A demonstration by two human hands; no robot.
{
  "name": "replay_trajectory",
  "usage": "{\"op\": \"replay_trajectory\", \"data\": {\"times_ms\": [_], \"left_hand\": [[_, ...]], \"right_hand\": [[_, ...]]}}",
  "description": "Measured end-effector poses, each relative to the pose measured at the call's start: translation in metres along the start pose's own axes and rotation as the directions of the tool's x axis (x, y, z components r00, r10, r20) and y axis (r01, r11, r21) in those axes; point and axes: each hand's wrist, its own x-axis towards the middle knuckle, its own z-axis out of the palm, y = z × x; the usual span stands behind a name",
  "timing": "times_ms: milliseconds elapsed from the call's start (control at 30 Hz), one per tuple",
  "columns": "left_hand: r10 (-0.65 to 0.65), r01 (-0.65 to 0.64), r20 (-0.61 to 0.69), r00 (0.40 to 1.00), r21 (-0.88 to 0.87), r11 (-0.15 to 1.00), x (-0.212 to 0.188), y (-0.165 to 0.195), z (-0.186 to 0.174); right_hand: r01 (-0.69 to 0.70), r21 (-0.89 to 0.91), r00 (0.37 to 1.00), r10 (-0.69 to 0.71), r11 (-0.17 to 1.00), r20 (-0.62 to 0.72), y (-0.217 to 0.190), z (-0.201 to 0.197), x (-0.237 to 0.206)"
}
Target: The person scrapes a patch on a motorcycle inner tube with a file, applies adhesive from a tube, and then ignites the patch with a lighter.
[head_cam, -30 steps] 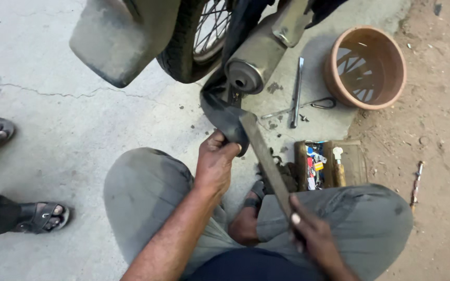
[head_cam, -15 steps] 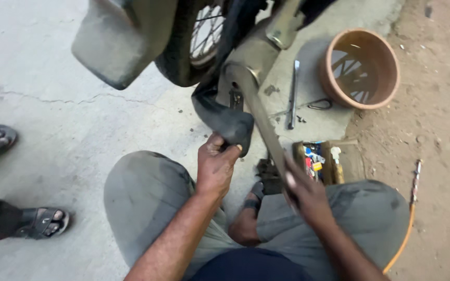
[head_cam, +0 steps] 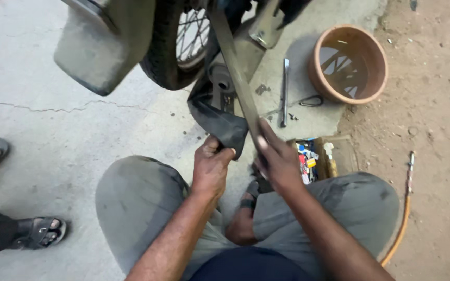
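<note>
Since the earlier frames the right hand (head_cam: 277,158) has travelled from the right knee up toward the wheel, carrying the long flat bar (head_cam: 235,73) with it; the bar, previously lying low across the lap, now slants upward past the spoked wheel (head_cam: 180,44). The left hand (head_cam: 210,166) has stayed at the loose end of the black inner tube (head_cam: 220,122).

The landmark is the spoked wheel at top centre. Directly below it hangs the black inner tube, folded and slack, its lower edge pinched in the closed left hand, the fingers curled over the rubber. Just right of the wheel runs the long flat bar, its upper end blurred among the frame parts, its lower end in the right hand, which is wrapped around it with the index finger laid along the blade. The two hands sit side by side below the wheel, nearly touching.

Left of the wheel is the grey mudguard flap (head_cam: 100,47). To the right of the wheel a slim metal tool (head_cam: 284,91) lies on the concrete, and farther right stands a terracotta bowl (head_cam: 348,63) holding water. Below and right of the wheel, beside the right hand, a small wooden box (head_cam: 321,156) holds coloured items. An orange hose (head_cam: 403,218) curves along the dirt at far right. Well to the lower left of the wheel, another person's sandalled feet (head_cam: 37,231) stand on the concrete.
</note>
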Motion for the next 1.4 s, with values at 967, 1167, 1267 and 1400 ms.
{"op": "replay_trajectory", "data": {"times_ms": [967,1167,1267,1400], "left_hand": [[-0.054,0.052,-0.027,0.998,-0.063,0.997,0.009,0.004,-0.007],[-0.016,0.014,-0.031,0.999,-0.058,0.998,0.01,-0.002,-0.012],[-0.027,0.024,-0.033,0.999,-0.086,0.996,0.012,-0.004,-0.014],[-0.036,0.03,-0.064,0.997,-0.089,0.996,0.012,-0.006,-0.013]], "right_hand": [[-0.002,-0.023,1.0,0.002,1.0,-0.014,-0.026,-0.034,0.051],[-0.01,0.003,0.996,0.009,1.0,0.085,-0.073,-0.024,0.106],[-0.001,0.007,0.985,0.0,1.0,0.174,-0.094,-0.016,0.125],[0.05,-0.056,0.982,-0.039,0.997,0.185,-0.113,-0.008,0.14]]}}
